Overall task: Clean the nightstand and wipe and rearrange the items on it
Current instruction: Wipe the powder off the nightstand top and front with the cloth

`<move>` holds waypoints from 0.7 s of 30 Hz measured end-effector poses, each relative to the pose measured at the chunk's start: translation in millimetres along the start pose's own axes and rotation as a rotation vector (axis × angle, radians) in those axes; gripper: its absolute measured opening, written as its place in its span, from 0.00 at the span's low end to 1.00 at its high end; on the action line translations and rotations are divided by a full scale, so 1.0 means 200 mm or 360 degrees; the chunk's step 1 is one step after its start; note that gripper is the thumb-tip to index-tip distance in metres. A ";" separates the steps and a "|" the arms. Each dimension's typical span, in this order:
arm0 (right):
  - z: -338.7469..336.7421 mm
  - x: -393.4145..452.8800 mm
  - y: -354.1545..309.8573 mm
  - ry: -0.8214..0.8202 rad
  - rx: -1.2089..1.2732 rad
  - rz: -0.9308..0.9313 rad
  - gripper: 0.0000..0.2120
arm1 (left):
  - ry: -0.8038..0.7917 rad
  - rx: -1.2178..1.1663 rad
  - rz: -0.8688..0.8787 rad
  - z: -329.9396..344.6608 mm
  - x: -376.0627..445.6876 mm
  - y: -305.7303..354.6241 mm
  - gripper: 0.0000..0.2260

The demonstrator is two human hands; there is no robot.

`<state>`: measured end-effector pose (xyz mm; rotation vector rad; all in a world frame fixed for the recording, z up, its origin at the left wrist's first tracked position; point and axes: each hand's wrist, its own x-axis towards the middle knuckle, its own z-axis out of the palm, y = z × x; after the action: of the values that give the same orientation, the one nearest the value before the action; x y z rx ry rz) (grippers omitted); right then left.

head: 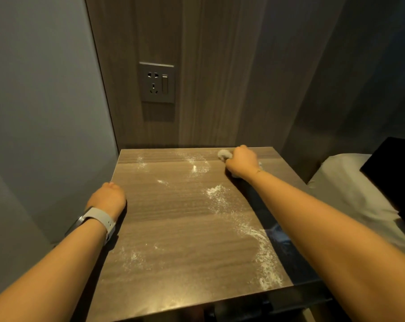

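The wood-grain nightstand top (pixel 178 219) fills the middle of the view, with no items standing on it. White powder (pixel 216 194) is scattered over it, thickest along the right side and near the front corners. My right hand (pixel 242 162) is at the far right corner, closed on a small white cloth (pixel 224 154) pressed to the surface. My left hand (pixel 108 197) rests on the left edge of the top, fingers curled over the side; a pale watch band is on that wrist.
A wall socket plate (pixel 157 82) sits on the wood panel behind the nightstand. A grey wall stands close on the left. A bed with a white pillow (pixel 350 182) and a black object (pixel 396 173) lies to the right.
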<state>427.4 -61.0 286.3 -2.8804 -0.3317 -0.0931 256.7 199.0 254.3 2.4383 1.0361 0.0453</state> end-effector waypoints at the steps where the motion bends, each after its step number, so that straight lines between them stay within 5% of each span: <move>1: -0.01 -0.03 -0.03 -0.0133 0.0136 -0.0095 0.09 | -0.0004 -0.0034 -0.0012 -0.01 -0.01 0.00 0.18; 4: -0.13 -0.10 -0.03 -0.0670 0.0718 -0.0203 0.07 | -0.0007 -0.0041 0.0022 -0.01 -0.01 -0.01 0.17; 5: -0.18 -0.09 0.03 -0.0670 0.0820 -0.0158 0.09 | -0.0001 -0.0037 0.0028 0.00 0.00 -0.01 0.17; 9: -0.30 0.04 0.38 -0.0047 0.0512 0.0165 0.12 | 0.0011 -0.0118 -0.0016 0.03 0.05 -0.04 0.17; 15: -0.10 0.27 0.51 0.0001 0.0102 0.0658 0.17 | 0.0048 -0.0139 0.0013 0.05 0.06 -0.04 0.17; 21: 0.08 0.28 0.05 0.0143 -0.0080 0.0347 0.15 | 0.0067 -0.0223 0.0015 0.05 0.07 -0.06 0.17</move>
<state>484.3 -54.4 273.8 -2.9290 0.0023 -0.1937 261.0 211.5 238.6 2.3244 1.0049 0.1671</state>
